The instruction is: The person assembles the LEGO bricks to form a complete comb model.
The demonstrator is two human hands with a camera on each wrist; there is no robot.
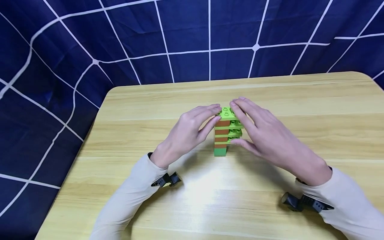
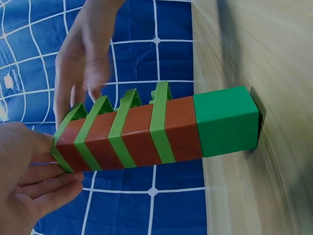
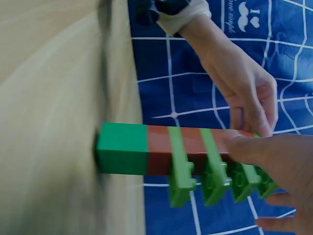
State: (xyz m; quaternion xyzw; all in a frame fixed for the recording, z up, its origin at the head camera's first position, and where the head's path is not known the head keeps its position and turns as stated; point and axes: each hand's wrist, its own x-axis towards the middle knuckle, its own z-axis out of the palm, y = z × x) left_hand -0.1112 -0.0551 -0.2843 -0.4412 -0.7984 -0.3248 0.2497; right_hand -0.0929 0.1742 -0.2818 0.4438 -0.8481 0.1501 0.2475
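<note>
A block tower stands upright on the table, with a dark green block at its base. Above it, orange-brown blocks alternate with light green plates that stick out to the right. At the tower's top left, my left hand pinches the edge of the uppermost light green plate between thumb and fingers. My right hand hovers round the overhanging side. Its long fingers stretch straight over the top plate's right edge, while the thumb lies lower, near the lower plates; contact there is unclear.
The tower stands on a light wooden table. Behind and to the left hangs a dark blue cloth with white grid lines. A small black camera sits on the right wrist, and another camera on the left.
</note>
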